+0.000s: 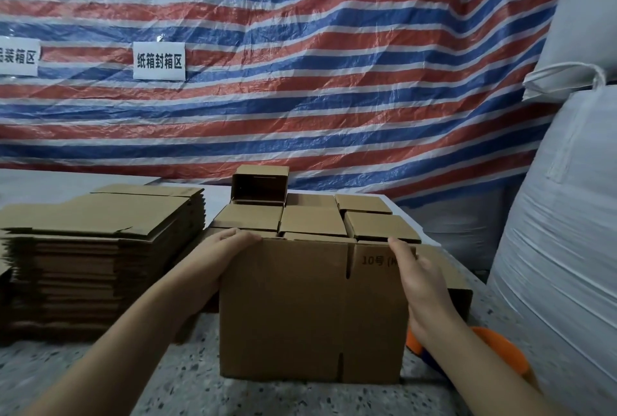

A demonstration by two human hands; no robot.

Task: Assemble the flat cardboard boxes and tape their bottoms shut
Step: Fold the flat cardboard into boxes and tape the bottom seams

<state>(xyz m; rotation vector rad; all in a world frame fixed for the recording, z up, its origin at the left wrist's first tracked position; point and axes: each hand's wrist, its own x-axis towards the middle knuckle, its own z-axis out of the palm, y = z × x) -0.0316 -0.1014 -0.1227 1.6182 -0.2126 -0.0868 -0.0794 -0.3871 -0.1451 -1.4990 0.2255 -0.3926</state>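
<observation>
Far left of the left grip (218,253), a tall flat stack (100,248) of unfolded cardboard sat on the speckled counter (167,382). Left grip lay against the left upper edge of the box (310,312), fingers curled over its top corner, clamped on the cardboard. Between the two grips stood the box itself, upright on the counter, a slot cut down its face and a printed "10" mark near the upper right. Just beyond both grips, a cluster of small boxes (314,220) sat packed together, one more open box (260,185) perched on top at the back left. Right grip (420,278) rested against the right side of the box, fingers fairly straight and close together, fingertips at the top edge; whether the thumb clamped behind could not be told. Below the right wrist, an orange tape holder (500,352) lay on the counter, partly hidden by the forearm. Right of that grip rose big white sacks (561,232). Behind everything hung a red, white and blue striped tarp (300,48) carrying two white labels (159,61).
</observation>
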